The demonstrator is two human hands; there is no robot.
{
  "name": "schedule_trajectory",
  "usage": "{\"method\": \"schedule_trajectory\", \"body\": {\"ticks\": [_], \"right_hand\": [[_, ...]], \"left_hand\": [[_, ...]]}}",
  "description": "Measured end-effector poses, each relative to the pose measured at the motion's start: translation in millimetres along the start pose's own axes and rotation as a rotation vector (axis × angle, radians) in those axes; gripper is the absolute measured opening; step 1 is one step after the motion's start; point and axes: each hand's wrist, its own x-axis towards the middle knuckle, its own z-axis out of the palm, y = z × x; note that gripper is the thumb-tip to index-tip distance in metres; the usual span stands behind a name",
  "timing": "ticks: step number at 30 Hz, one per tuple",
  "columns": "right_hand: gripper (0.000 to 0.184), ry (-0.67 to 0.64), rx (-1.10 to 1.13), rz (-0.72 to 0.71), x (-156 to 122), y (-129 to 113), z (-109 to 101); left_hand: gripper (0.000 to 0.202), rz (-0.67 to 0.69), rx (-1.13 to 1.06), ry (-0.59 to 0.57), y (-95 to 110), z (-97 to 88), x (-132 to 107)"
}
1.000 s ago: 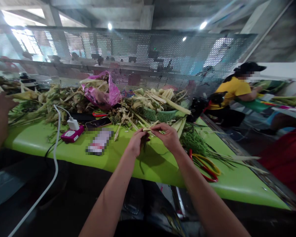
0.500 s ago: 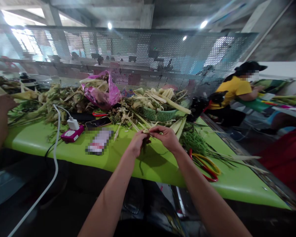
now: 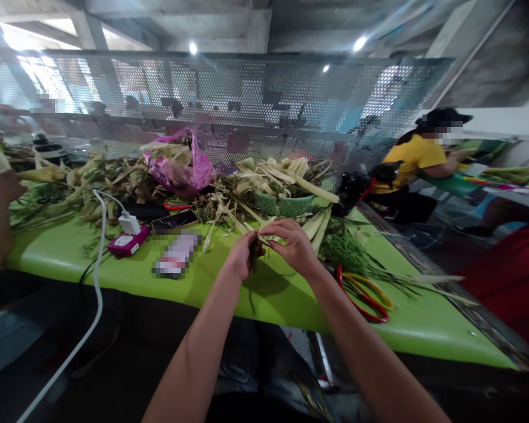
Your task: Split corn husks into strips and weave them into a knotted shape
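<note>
My left hand [image 3: 242, 257] is closed around a small bunch of plant stems [image 3: 254, 265], whose dark ends hang below the fingers. Opposite it, my right hand [image 3: 292, 244] pinches a pale strip of the plant [image 3: 264, 240] between thumb and fingertips. The two hands almost meet above the near part of the green table [image 3: 203, 289]. Just behind them lie pale stalks and dry leaves [image 3: 223, 212]. Most of what the left hand grips is hidden by its fingers.
A green basket [image 3: 282, 205] heaped with husk-like strips stands behind. Left of it are a pink bag [image 3: 198, 170], a phone [image 3: 176, 254] and a magenta power adapter [image 3: 127, 241]. Red and yellow looped handles [image 3: 365, 296] lie right. Another person's hand [image 3: 0, 188] is far left.
My right hand's fingers have lifted and arched over the plant strip. My left hand has turned slightly, still closed on the stems. The whole view has shifted a little.
</note>
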Motion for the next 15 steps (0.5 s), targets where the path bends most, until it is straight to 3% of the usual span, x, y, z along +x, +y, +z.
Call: {"method": "schedule_trajectory", "body": {"ticks": [7,10,15], "right_hand": [[0.009,0.035,-0.028,0.004,-0.5,-1.3,2.7],[0.005,0.105,-0.009,0.079,-1.5,-2.6,6.1],[0.014,0.227,0.124,0.28,-4.3,-0.5,15.6]], "left_hand": [[0.024,0.064,0.066,-0.073,-3.6,-1.7,1.8],[0.025,0.119,0.169,-0.103,-5.7,-1.8,2.5],[0.02,0.189,0.299,-0.149,-4.5,0.4,-1.7]]}}
